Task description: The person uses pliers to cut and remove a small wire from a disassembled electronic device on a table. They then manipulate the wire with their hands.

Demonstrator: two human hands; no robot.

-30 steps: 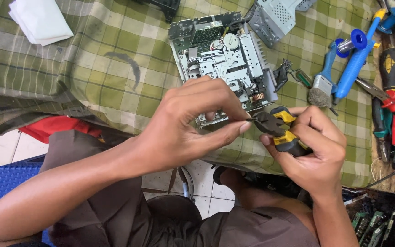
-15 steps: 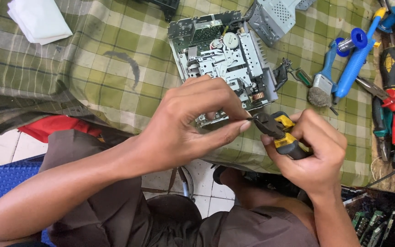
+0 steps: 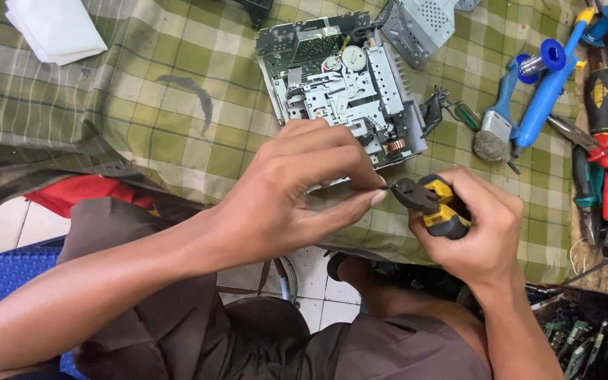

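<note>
Pinching a thin dark wire (image 3: 383,187), the left hand (image 3: 297,193) feeds it to yellow-handled black cutters (image 3: 427,202). Right hand (image 3: 476,229) clenches them, blades at the wire, uncut; the opened grey metal player chassis (image 3: 346,88) waits behind.

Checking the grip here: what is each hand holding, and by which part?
Right hand grips pliers by the yellow-black handles. Left hand pinches something thin at the pliers' tip; too small to identify.

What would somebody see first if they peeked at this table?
Probably the two hands in the middle: the left hand pinches something thin against the yellow-handled pliers gripped by the right hand. Just behind sits an opened metal player on the green checked cloth.
</note>
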